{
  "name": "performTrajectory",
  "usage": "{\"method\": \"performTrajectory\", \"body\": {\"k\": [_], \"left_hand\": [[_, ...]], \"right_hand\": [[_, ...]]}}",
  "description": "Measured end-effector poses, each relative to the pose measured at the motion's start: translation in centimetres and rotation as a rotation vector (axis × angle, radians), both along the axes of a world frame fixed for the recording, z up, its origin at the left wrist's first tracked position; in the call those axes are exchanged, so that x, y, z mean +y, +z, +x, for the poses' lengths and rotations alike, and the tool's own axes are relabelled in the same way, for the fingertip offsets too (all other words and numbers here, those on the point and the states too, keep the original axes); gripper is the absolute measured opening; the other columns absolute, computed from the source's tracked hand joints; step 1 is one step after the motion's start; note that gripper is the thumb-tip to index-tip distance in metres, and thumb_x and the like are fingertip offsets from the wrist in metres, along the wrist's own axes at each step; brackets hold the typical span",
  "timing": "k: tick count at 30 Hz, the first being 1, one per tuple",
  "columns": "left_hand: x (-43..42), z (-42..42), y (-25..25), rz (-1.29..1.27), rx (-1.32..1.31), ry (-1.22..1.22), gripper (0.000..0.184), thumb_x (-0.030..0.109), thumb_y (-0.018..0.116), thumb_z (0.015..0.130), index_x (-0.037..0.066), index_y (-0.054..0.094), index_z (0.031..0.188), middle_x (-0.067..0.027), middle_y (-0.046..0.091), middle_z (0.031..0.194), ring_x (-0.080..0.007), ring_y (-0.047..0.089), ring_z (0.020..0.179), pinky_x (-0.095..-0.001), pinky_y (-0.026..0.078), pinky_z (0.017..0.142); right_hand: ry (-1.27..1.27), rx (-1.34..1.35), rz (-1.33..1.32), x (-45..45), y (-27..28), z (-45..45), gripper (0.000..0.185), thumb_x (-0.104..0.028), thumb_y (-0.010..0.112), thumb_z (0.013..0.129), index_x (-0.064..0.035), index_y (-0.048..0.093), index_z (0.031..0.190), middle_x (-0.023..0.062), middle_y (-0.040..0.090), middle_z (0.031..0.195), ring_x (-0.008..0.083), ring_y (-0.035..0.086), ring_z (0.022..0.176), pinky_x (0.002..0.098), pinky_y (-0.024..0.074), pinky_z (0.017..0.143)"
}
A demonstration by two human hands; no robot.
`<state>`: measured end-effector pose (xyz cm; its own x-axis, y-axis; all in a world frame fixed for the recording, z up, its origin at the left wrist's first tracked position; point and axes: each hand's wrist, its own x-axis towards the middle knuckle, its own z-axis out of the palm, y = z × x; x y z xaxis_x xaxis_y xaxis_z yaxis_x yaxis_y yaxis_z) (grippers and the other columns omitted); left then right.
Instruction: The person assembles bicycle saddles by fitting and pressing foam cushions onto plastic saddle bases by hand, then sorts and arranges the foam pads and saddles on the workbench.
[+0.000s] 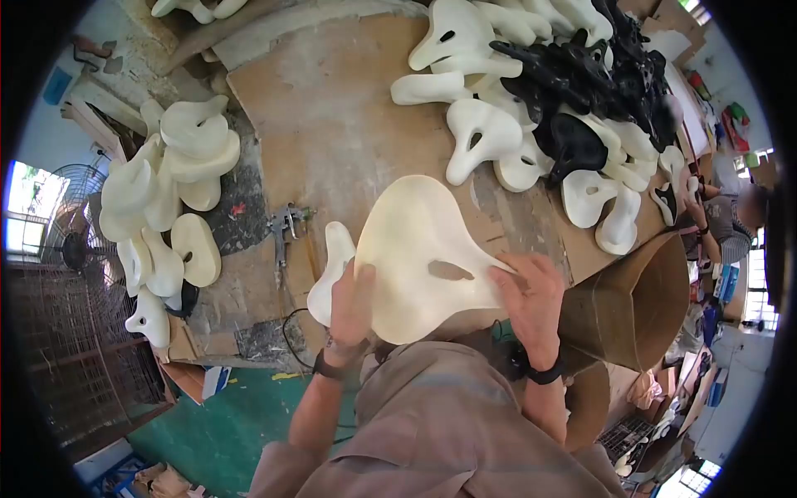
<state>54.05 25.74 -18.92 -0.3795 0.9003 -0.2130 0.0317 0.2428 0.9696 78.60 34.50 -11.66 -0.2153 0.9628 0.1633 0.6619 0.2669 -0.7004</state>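
Note:
In the head view I hold a cream-white bicycle saddle pad (407,241) over the front of the work table, its wide end to the left and its slotted nose to the right. My left hand (352,305) grips the wide end by the edge, fingers partly hidden behind it. The nose is pinched in my right hand (531,297), thumb and fingers on the tip. Just left of the held pad lies another white saddle pad (330,270), partly covered by my left hand. A metal spray gun (286,222) lies farther left on the table.
White saddle pads (199,137) are piled at the left. At the upper right, more white pads (481,137) lie beside a heap of black ones (573,75). An open cardboard box (635,303) stands right of my right hand. Another person (730,220) is at the far right.

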Motion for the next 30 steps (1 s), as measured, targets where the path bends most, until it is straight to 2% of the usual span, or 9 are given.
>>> {"method": "performTrajectory", "body": {"k": [2,7,12,13,18,23,27,29,30], "left_hand": [[0.2,0.7,-0.2,0.027,0.035,0.040,0.044,0.035,0.049,0.106,-0.002,0.058,0.128,-0.0080,0.067,0.092,-0.0127,0.059,0.081,-0.0310,0.049,0.072],[0.5,0.7,-0.8,-0.028,0.156,0.079,0.038,0.028,0.050,0.106,-0.002,0.060,0.125,-0.0061,0.067,0.091,-0.0117,0.056,0.078,-0.0311,0.048,0.069],[0.4,0.7,-1.9,0.088,-0.351,0.109,0.042,0.023,0.049,0.105,-0.002,0.050,0.138,-0.0068,0.064,0.118,-0.0133,0.058,0.100,-0.0299,0.049,0.086],[0.2,0.4,-1.9,0.058,-0.372,0.060,0.044,0.021,0.049,0.104,-0.002,0.046,0.142,-0.0093,0.059,0.129,-0.0155,0.056,0.113,-0.0307,0.046,0.096],[0.7,0.7,-2.8,-0.077,-0.134,0.153,0.047,0.018,0.048,0.104,-0.003,0.043,0.146,-0.0118,0.057,0.133,-0.0200,0.055,0.117,-0.0335,0.044,0.100],[1.4,-0.4,-3.5,0.009,-0.257,0.003,0.056,0.019,0.049,0.103,-0.001,0.032,0.153,-0.0151,0.047,0.147,-0.0230,0.047,0.130,-0.0346,0.037,0.109],[4.0,-2.1,-1.6,0.196,-0.313,-0.020,0.090,0.033,0.067,0.093,0.007,0.011,0.160,-0.0173,0.031,0.158,-0.0303,0.034,0.144,-0.0441,0.030,0.116],[5.8,-3.5,0.6,0.081,-0.007,-0.253,0.100,0.029,0.076,0.084,0.008,0.015,0.160,-0.0156,0.031,0.158,-0.0327,0.032,0.146,-0.0468,0.031,0.116],[6.8,-3.7,0.7,0.067,0.035,-0.326,0.093,0.021,0.082,0.075,0.004,0.034,0.153,-0.0139,0.046,0.149,-0.0293,0.046,0.137,-0.0409,0.041,0.109]], "right_hand": [[-0.029,-0.022,0.074,0.0,-0.1,-0.6,0.018,-0.009,0.077,0.078,-0.0051,0.074,0.095,0.0119,0.067,0.087,0.0314,0.061,0.081,0.0389,0.0501,0.070],[0.007,-0.102,0.138,0.3,0.0,-1.2,0.017,-0.010,0.079,0.076,-0.0053,0.073,0.092,0.0113,0.067,0.085,0.0312,0.061,0.081,0.0393,0.0498,0.070],[-0.079,0.075,0.062,1.5,-2.0,-0.2,0.018,-0.009,0.077,0.077,-0.0038,0.074,0.094,0.0138,0.066,0.085,0.0343,0.063,0.079,0.0396,0.0502,0.070],[-0.033,0.028,0.112,1.7,-1.7,-0.3,0.018,-0.014,0.078,0.077,-0.0057,0.074,0.093,0.0119,0.065,0.083,0.0333,0.062,0.080,0.0402,0.0505,0.070],[-0.002,-0.072,0.176,2.4,-2.4,-0.6,0.018,-0.021,0.077,0.079,-0.0086,0.073,0.092,0.0096,0.064,0.081,0.0317,0.062,0.081,0.0411,0.0511,0.070],[0.038,-0.006,0.085,3.9,-3.3,0.1,0.018,-0.021,0.077,0.079,-0.0095,0.073,0.092,0.0092,0.064,0.082,0.0298,0.061,0.080,0.0413,0.0506,0.069],[0.155,0.001,0.113,7.0,-4.3,2.0,0.016,-0.021,0.077,0.078,-0.0102,0.072,0.088,0.0083,0.062,0.080,0.0287,0.060,0.081,0.0402,0.0506,0.069],[0.384,-0.071,0.186,8.6,-5.0,2.7,0.016,-0.024,0.077,0.078,-0.0110,0.071,0.085,0.0068,0.061,0.081,0.0276,0.060,0.083,0.0383,0.0506,0.071],[0.374,-0.068,0.186,9.5,-5.1,2.8,0.016,-0.024,0.077,0.078,-0.0110,0.071,0.085,0.0068,0.061,0.081,0.0276,0.060,0.083,0.0383,0.0506,0.071]]}}
